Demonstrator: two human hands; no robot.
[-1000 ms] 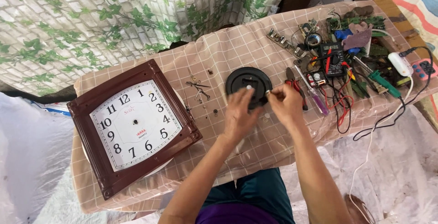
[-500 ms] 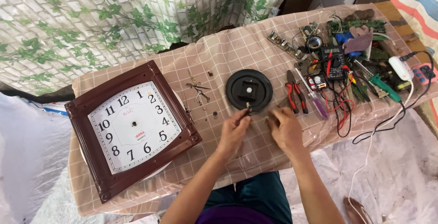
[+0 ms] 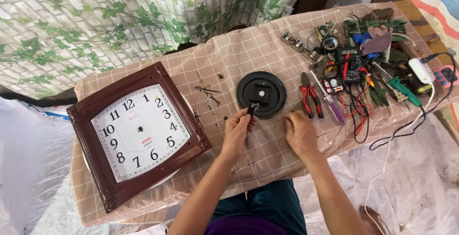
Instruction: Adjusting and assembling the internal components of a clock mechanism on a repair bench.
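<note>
Two bare hands are working at the checked cloth's [image 3: 267,158] near edge: left hand [image 3: 237,131] pinching a small dark part [image 3: 251,109] beside the round black plastic disc [image 3: 261,94], right hand [image 3: 300,132] curling loosely, resting on open cloth beside the red-handled pliers [image 3: 308,96].

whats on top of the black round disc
A small square clock movement sits at the centre of the black round disc. The left hand holds a small dark part at its near edge, hiding that bit.
</note>
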